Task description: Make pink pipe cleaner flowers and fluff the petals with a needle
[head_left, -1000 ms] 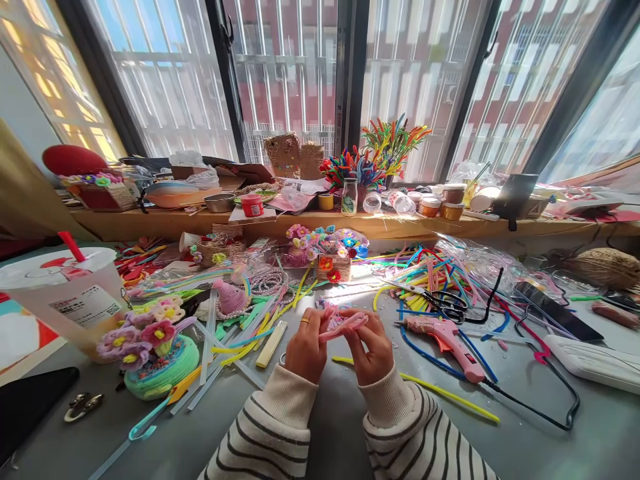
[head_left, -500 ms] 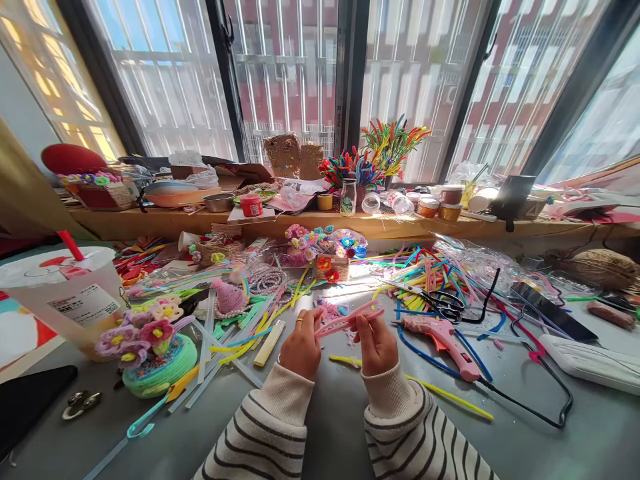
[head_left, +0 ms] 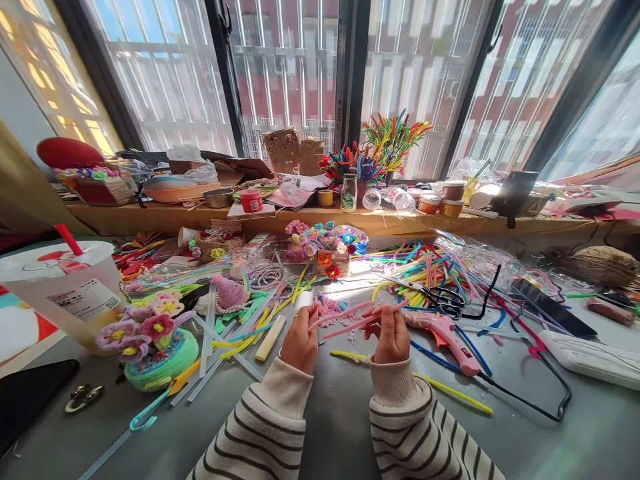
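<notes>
Pink pipe cleaners (head_left: 345,317) stretch between my two hands above the grey table. The fingers of my left hand (head_left: 299,339) pinch them at the left end. My right hand (head_left: 389,333) is closed on them at the right, with one tip sticking out past the fingers. Pink fuzzy scraps (head_left: 333,307) lie on the table just behind the hands. Below my right hand a yellow pipe cleaner (head_left: 450,395) rests on the table, partly hidden by the sleeve. A pink glue gun (head_left: 447,340) lies just right of that hand.
Black-handled scissors (head_left: 443,300) lie by a heap of coloured pipe cleaners (head_left: 425,263). At left stand a drink cup (head_left: 60,280) and a green pot of fuzzy flowers (head_left: 163,363). Glue sticks (head_left: 206,333) and a cream lighter-like stick (head_left: 271,339) lie left of my hands. Jars line the sill.
My hands have moved apart, the right one further right. The pink pipe cleaners, bunched between the fingers before, are now drawn out lengthwise between both hands.
</notes>
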The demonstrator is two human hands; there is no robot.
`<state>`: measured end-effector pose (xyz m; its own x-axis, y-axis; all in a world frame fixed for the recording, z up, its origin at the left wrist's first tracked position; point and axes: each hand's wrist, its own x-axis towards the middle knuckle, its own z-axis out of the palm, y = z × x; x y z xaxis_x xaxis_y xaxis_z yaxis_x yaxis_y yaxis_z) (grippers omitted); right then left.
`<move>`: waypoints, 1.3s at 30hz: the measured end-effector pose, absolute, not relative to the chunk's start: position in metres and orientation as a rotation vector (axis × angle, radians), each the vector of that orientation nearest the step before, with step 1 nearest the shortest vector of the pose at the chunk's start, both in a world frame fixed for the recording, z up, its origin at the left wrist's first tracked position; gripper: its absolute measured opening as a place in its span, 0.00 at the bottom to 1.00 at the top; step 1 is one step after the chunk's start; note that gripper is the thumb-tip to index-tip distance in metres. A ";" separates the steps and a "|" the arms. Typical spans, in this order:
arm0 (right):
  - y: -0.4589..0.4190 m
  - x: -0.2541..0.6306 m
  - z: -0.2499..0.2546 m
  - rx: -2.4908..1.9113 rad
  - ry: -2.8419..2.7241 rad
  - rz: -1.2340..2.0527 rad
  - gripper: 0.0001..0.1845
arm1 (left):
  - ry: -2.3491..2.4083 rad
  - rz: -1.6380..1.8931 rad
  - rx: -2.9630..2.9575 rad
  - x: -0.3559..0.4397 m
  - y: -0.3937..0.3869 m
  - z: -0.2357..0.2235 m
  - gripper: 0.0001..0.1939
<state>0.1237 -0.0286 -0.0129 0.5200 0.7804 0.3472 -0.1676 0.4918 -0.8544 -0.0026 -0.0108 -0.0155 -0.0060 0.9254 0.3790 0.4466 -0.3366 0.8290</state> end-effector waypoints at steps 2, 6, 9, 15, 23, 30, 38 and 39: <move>-0.028 0.123 -0.012 -0.818 -0.806 0.725 0.13 | 1.254 1.336 1.593 -0.002 -0.012 -0.014 0.08; -0.027 0.122 -0.012 -0.709 -0.774 0.868 0.13 | 0.978 1.304 1.274 -0.002 -0.012 -0.009 0.10; -0.026 0.125 -0.012 -0.636 -0.734 0.959 0.12 | 0.908 1.289 1.147 -0.004 -0.011 -0.007 0.11; -0.024 0.130 -0.012 -0.637 -0.644 1.067 0.13 | 0.827 1.334 0.863 -0.005 -0.009 -0.007 0.16; -0.023 0.131 -0.013 -0.622 -0.635 1.194 0.16 | 0.842 1.247 0.841 -0.004 -0.011 -0.007 0.19; -0.023 0.126 -0.015 -0.622 -0.686 1.240 0.15 | 0.813 1.180 0.977 -0.002 -0.012 -0.008 0.17; -0.022 0.119 -0.019 -0.700 -0.882 1.121 0.14 | 0.826 1.230 1.016 -0.004 -0.009 -0.013 0.14; -0.022 0.118 -0.020 -0.731 -0.937 1.078 0.14 | 0.835 1.226 1.025 -0.004 -0.009 -0.014 0.14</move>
<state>0.1182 -0.0217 -0.0198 0.1811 0.9464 0.2675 -0.3963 0.3192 -0.8608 -0.0041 -0.0086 -0.0138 0.1675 0.9856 0.0248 -0.3383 0.0339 0.9404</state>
